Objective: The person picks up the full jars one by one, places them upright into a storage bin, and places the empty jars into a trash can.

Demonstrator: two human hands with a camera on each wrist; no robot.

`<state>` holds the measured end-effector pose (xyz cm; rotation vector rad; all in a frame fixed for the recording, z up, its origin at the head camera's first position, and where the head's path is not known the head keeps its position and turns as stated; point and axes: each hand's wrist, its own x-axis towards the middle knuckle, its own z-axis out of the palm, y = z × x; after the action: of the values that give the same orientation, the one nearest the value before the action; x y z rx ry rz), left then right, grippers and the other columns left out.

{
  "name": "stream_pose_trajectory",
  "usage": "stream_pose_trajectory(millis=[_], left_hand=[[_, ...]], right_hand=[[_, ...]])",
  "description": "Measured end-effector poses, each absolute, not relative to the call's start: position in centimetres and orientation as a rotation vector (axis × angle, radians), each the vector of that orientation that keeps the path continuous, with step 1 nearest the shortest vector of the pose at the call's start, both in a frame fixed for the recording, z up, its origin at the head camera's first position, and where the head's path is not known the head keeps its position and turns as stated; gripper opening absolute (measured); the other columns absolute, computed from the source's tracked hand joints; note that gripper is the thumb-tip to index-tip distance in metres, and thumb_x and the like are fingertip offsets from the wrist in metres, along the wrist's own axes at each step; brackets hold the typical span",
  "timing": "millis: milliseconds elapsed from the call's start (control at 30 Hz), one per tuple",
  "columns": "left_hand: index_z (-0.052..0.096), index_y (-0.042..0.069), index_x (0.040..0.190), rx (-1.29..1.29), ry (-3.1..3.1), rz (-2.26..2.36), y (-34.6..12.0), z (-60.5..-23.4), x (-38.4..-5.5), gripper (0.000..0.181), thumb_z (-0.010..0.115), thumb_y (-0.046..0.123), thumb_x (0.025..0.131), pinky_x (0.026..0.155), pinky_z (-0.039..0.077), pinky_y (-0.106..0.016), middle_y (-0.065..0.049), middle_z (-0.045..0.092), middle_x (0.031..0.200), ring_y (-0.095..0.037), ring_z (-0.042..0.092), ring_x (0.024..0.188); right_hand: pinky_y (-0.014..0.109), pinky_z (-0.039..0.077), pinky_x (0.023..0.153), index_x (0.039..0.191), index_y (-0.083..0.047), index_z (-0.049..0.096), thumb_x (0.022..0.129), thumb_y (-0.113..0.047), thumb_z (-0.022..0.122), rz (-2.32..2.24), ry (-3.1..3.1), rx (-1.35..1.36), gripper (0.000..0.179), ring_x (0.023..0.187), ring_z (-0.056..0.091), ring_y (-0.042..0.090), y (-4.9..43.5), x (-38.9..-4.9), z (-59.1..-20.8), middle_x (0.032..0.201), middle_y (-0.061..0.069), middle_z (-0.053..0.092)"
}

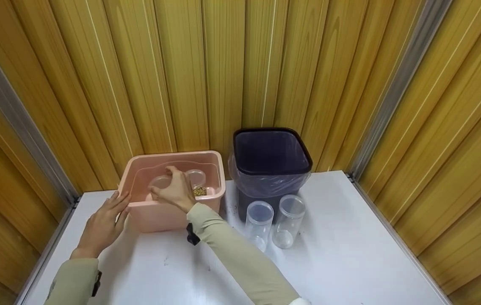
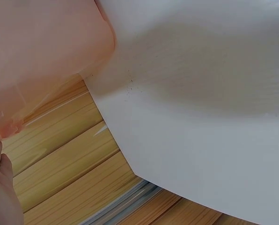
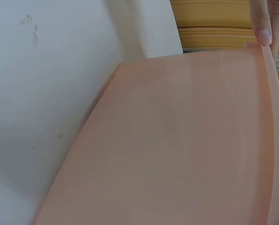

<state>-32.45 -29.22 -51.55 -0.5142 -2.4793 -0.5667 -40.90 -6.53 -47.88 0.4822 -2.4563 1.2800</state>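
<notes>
A pink plastic basin (image 1: 156, 218) stands at the left of the white table. My left hand (image 1: 103, 224) holds its rim at the front left corner; in the right wrist view the thumb (image 3: 263, 35) lies against the rim's edge. Reaching over the front wall, my right hand (image 1: 177, 188) grips a clear plastic jar (image 1: 160, 182) inside the basin, thumb and fingers spread around it. The hand and the front wall hide the jar's lower part. Behind the right hand is another clear jar (image 1: 196, 174), with small yellowish-green pieces (image 1: 199, 192) at its bottom.
Right of the basin stands a dark square bin (image 1: 271, 184) lined with a clear bag. Two clear cylindrical jars (image 1: 259, 216) stand upright in front of it, close together. Wood-patterned walls (image 1: 223, 84) rise behind and along the sides of the white table (image 1: 350, 254).
</notes>
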Motion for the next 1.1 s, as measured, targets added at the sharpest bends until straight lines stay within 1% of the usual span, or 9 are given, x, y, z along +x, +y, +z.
stream_pose_trajectory(millis=[167, 367, 467, 567, 600, 700, 800, 967, 1100], left_hand=[[0.062, 0.000, 0.147, -0.500, -2.498, -0.564, -29.3, -51.7, -32.1, 0.046, 0.070, 0.009, 0.102, 0.112, 0.043, -0.069, -0.021, 0.062, 0.151, -0.051, 0.052, 0.143], [0.063, 0.000, 0.146, -0.485, -2.509, -0.575, -29.6, -51.4, -32.2, 0.045, 0.070, 0.009, 0.102, 0.112, 0.043, -0.071, -0.021, 0.060, 0.152, -0.052, 0.051, 0.143], [0.062, 0.000, 0.147, -0.485, -2.511, -0.600, -29.5, -51.2, -32.4, 0.046, 0.069, 0.009, 0.103, 0.113, 0.041, -0.071, -0.021, 0.059, 0.154, -0.052, 0.050, 0.144], [0.061, 0.000, 0.148, -0.474, -2.514, -0.623, -29.4, -51.3, -32.4, 0.046, 0.067, 0.010, 0.104, 0.114, 0.040, -0.071, -0.020, 0.057, 0.155, -0.052, 0.048, 0.146], [0.061, 0.000, 0.148, -0.466, -2.513, -0.634, -29.4, -51.3, -32.4, 0.045, 0.067, 0.010, 0.104, 0.115, 0.040, -0.071, -0.020, 0.057, 0.155, -0.052, 0.047, 0.146], [0.060, -0.002, 0.148, -0.441, -2.508, -0.669, -29.4, -51.4, -32.1, 0.045, 0.066, 0.009, 0.105, 0.114, 0.039, -0.072, -0.022, 0.056, 0.156, -0.053, 0.045, 0.148], [0.059, -0.004, 0.148, -0.418, -2.521, -0.711, -29.3, -51.4, -31.6, 0.045, 0.064, 0.009, 0.106, 0.115, 0.037, -0.073, -0.023, 0.054, 0.157, -0.054, 0.041, 0.150], [0.061, -0.007, 0.145, -0.386, -2.527, -0.766, -28.3, -51.2, -31.4, 0.042, 0.064, 0.003, 0.104, 0.117, 0.035, -0.073, -0.027, 0.055, 0.156, -0.054, 0.038, 0.152], [0.069, -0.008, 0.134, -0.367, -2.469, -0.745, -26.8, -51.0, -31.6, 0.034, 0.066, -0.002, 0.100, 0.118, 0.036, -0.073, -0.028, 0.064, 0.144, -0.055, 0.044, 0.148]], right_hand=[[0.023, 0.055, 0.101, 0.140, -0.005, 0.067, 0.079, -0.036, 0.093, 1.247, -2.465, 0.550, 0.073, 0.119, 0.072, 0.022, -6.4, -40.2, -47.8, 0.131, 0.014, 0.076], [0.024, 0.054, 0.104, 0.142, -0.006, 0.067, 0.081, -0.038, 0.092, 1.256, -2.438, 0.640, 0.073, 0.123, 0.071, 0.024, -5.5, -39.0, -46.9, 0.136, 0.010, 0.074], [0.030, 0.059, 0.098, 0.142, -0.004, 0.066, 0.083, -0.036, 0.091, 1.296, -2.408, 0.712, 0.071, 0.106, 0.076, 0.027, -4.4, -38.1, -46.4, 0.134, 0.014, 0.074], [0.037, 0.062, 0.094, 0.140, -0.003, 0.067, 0.085, -0.034, 0.090, 1.329, -2.378, 0.792, 0.068, 0.097, 0.077, 0.029, -3.2, -37.0, -46.1, 0.131, 0.017, 0.075], [0.037, 0.062, 0.094, 0.140, -0.004, 0.067, 0.085, -0.034, 0.090, 1.336, -2.367, 0.822, 0.067, 0.097, 0.077, 0.030, -2.8, -36.6, -46.0, 0.130, 0.018, 0.075], [0.035, 0.059, 0.100, 0.141, -0.008, 0.068, 0.086, -0.035, 0.090, 1.310, -2.347, 0.897, 0.065, 0.115, 0.074, 0.029, -1.6, -35.4, -45.7, 0.131, 0.015, 0.075], [0.031, 0.055, 0.107, 0.142, -0.010, 0.067, 0.088, -0.038, 0.088, 1.251, -2.337, 0.944, 0.064, 0.127, 0.070, 0.027, -0.3, -34.3, -45.3, 0.136, 0.011, 0.074], [0.032, 0.052, 0.113, 0.142, -0.005, 0.065, 0.090, -0.037, 0.084, 1.188, -2.319, 1.001, 0.064, 0.133, 0.066, 0.025, 2.5, -32.8, -44.5, 0.141, 0.010, 0.071], [0.033, 0.050, 0.115, 0.142, -0.002, 0.065, 0.091, -0.033, 0.084, 1.149, -2.270, 1.059, 0.062, 0.134, 0.065, 0.025, 4.4, -32.3, -43.8, 0.140, 0.014, 0.071]])
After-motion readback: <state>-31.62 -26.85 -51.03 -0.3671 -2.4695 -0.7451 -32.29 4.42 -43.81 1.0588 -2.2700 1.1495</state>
